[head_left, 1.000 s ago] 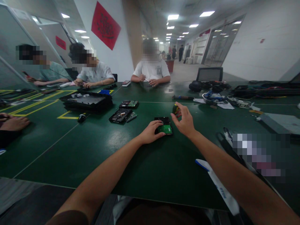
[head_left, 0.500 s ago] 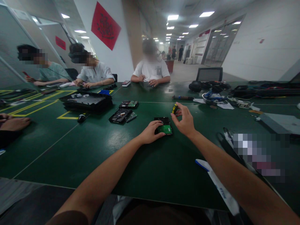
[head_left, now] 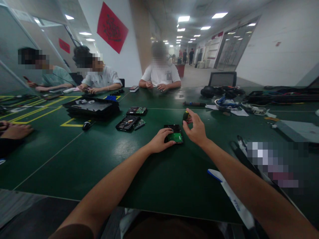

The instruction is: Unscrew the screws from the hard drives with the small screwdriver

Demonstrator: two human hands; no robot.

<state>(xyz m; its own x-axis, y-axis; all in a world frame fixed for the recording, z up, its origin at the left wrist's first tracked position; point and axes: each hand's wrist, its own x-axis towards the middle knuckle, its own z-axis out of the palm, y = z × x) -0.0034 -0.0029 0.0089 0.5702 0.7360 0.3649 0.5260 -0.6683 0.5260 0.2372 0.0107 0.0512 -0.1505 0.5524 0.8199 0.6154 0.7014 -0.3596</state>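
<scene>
My left hand (head_left: 160,140) grips a hard drive (head_left: 176,137) flat on the table, its thumb along the near edge and its fingers over the far left side. A green circuit board fills the drive's near half; the far half is black. Just right of the drive and above it, my right hand (head_left: 195,128) pinches a stubby screwdriver (head_left: 185,115) with a black-and-yellow handle between thumb and fingers. Its shaft is too fine to make out.
Left of the drive lie another opened drive (head_left: 128,123), a loose circuit board (head_left: 139,124) and a further drive (head_left: 142,111). A black tray (head_left: 92,108) stands beyond. A white-and-blue strap (head_left: 233,197) runs under my right forearm. Three people sit across the table; another's hand (head_left: 18,129) rests far left.
The screwdriver handle has turned in my right fingers, showing less yellow now. My right hand has shifted very slightly; my left hand and the hard drive stay put.
</scene>
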